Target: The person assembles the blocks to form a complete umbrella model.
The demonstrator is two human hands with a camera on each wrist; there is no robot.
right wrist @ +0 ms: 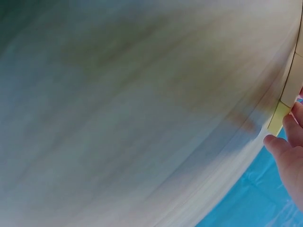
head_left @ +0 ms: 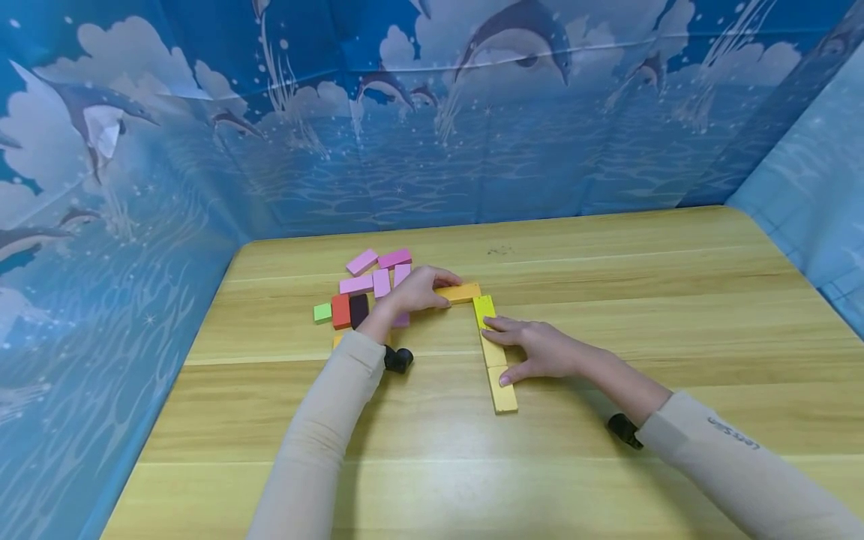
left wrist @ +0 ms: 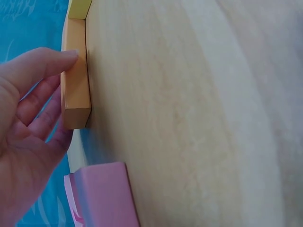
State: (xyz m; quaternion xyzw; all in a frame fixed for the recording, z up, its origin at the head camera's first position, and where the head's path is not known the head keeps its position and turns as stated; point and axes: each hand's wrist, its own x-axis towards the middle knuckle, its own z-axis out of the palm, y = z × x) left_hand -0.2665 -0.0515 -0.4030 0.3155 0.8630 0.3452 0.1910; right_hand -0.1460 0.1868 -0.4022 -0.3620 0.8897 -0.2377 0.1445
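While the left hand (head_left: 420,289) pinches the orange block (head_left: 466,293) between thumb and fingers, at eleven o'clock of the yellow row (head_left: 493,352), too strong a push toward three o'clock could, I think, bend this row. The right hand (head_left: 543,349), fingers spread apart upon it, might drag it. The orange block looks smooth, plain and oblong, resting on the worktop (head_left: 607,300).

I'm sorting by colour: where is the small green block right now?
In the head view, the small green block lies left of centre on the wood-grain table, just left of the rectangular red block.
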